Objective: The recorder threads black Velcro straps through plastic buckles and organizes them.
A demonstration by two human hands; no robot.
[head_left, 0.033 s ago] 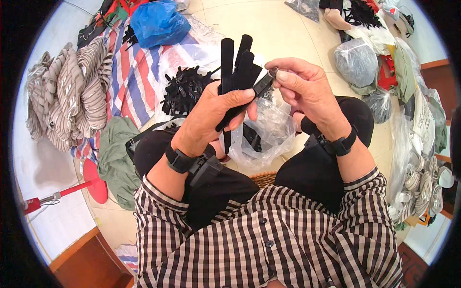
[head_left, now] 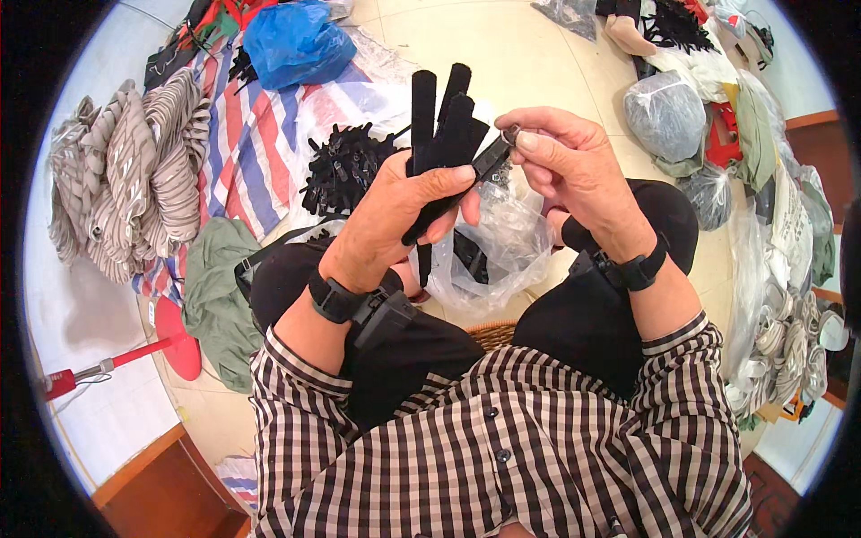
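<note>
A bunch of black fabric straps [head_left: 443, 142] fans upward out of my left hand [head_left: 381, 206], whose thumb presses on them. One black strap [head_left: 491, 162] slants from under that thumb toward my right hand [head_left: 578, 170]. Thumb and fingers of my right hand pinch its end, where a small dark buckle or ring [head_left: 510, 135] shows; the exact shape is hard to make out. Below my hands lies a clear plastic bag [head_left: 507, 260] with black pieces inside. Just left of the straps is a heap of black straps [head_left: 350, 170] with small fittings.
Striped plastic sheeting [head_left: 242, 148] covers the floor at left, beside bundled beige webbing [head_left: 134, 179] and a green cloth [head_left: 220, 300]. A blue bag [head_left: 296, 45] sits at the far left. Filled clear bags [head_left: 665, 117] line the right side. A wicker edge [head_left: 493, 335] shows between my legs.
</note>
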